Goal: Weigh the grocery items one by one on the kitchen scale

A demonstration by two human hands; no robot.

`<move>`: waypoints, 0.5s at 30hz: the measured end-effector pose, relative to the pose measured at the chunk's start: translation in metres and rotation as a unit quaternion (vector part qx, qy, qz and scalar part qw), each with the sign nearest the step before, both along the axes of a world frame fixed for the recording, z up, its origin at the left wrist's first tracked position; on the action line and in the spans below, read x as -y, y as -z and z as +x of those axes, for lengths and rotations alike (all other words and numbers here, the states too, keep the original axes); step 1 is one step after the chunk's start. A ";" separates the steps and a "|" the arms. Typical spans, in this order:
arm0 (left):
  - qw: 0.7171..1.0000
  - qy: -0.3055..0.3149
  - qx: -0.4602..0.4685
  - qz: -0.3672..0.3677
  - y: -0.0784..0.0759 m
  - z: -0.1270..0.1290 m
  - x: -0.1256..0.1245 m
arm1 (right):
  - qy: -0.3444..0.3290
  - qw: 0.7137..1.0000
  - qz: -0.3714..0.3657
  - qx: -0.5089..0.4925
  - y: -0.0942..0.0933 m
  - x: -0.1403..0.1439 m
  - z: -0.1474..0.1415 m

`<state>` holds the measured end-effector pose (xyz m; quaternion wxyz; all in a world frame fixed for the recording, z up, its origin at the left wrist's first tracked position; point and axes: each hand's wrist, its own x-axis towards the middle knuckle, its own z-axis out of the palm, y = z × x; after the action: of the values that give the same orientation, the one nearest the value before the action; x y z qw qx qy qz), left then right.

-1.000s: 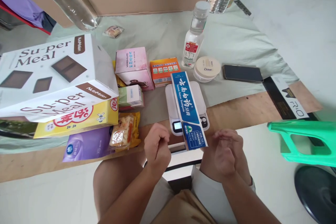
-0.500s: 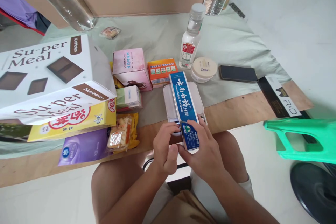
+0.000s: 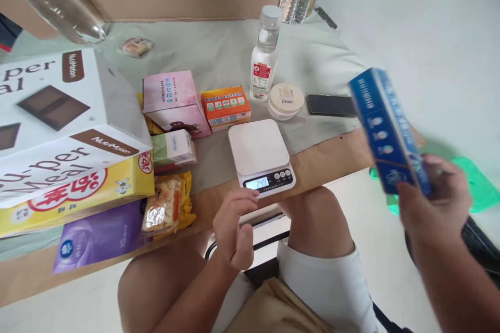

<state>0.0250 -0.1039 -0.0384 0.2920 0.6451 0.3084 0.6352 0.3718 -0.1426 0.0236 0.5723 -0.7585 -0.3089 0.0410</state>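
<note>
Fingers of the right hand (image 3: 433, 208) wrap the lower end of the blue toothpaste box (image 3: 385, 127), holding it up in the air well to the right of the kitchen scale (image 3: 261, 156), while the left hand (image 3: 233, 223) is loosely curled and holds nothing, its fingertips just at the scale's front edge by the display. Gripped only at one end, the long box could tip or slide out of the hand. A nudge from the left fingertips could shift the scale on the board (image 3: 332, 158) or press a button.
</note>
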 end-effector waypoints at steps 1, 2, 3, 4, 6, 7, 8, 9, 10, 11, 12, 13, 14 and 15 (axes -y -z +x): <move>1.000 -0.002 -0.001 -0.001 0.000 0.000 -0.001 | 0.049 0.999 -0.007 0.020 -0.005 -0.010 0.025; 1.000 -0.004 -0.001 -0.001 -0.001 0.000 -0.002 | 0.072 0.997 -0.015 0.029 -0.010 -0.020 0.046; 1.000 -0.005 0.000 0.000 -0.001 0.000 -0.003 | 0.091 0.995 -0.025 0.031 -0.015 -0.030 0.065; 1.000 -0.004 0.003 0.002 -0.001 0.001 -0.004 | 0.103 0.994 -0.037 0.028 -0.018 -0.038 0.079; 1.000 0.002 0.009 0.006 -0.002 0.002 -0.007 | 0.111 0.992 -0.061 0.017 -0.021 -0.050 0.096; 1.000 0.003 0.012 0.008 -0.003 0.003 -0.008 | 0.109 0.991 -0.072 0.011 -0.020 -0.053 0.101; 1.000 0.002 0.012 0.010 -0.003 0.004 -0.010 | 0.103 0.991 -0.082 0.005 -0.018 -0.054 0.103; 1.000 -0.002 0.010 0.010 -0.004 0.004 -0.011 | 0.093 0.991 -0.091 0.000 -0.016 -0.054 0.104; 1.000 -0.010 0.007 0.011 -0.005 0.005 -0.013 | 0.082 0.992 -0.099 -0.003 -0.013 -0.053 0.104; 1.000 -0.019 0.004 0.013 -0.006 0.006 -0.015 | 0.070 0.992 -0.106 -0.004 -0.010 -0.052 0.105; 1.000 -0.027 0.002 0.017 -0.007 0.007 -0.016 | 0.057 0.992 -0.113 -0.003 -0.008 -0.050 0.106; 0.999 -0.032 0.001 0.022 -0.008 0.008 -0.018 | 0.049 0.992 -0.120 -0.001 -0.006 -0.049 0.108; 0.999 -0.035 0.003 0.028 -0.009 0.008 -0.019 | 0.045 0.991 -0.129 -0.001 -0.005 -0.049 0.112; 0.999 -0.036 0.005 0.033 -0.009 0.009 -0.020 | 0.047 0.989 -0.138 -0.001 -0.004 -0.049 0.116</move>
<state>0.0340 -0.0835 -0.0292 0.2487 0.6398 0.3093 0.6582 0.4874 -0.0933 0.0271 0.4636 -0.8439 -0.2639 0.0571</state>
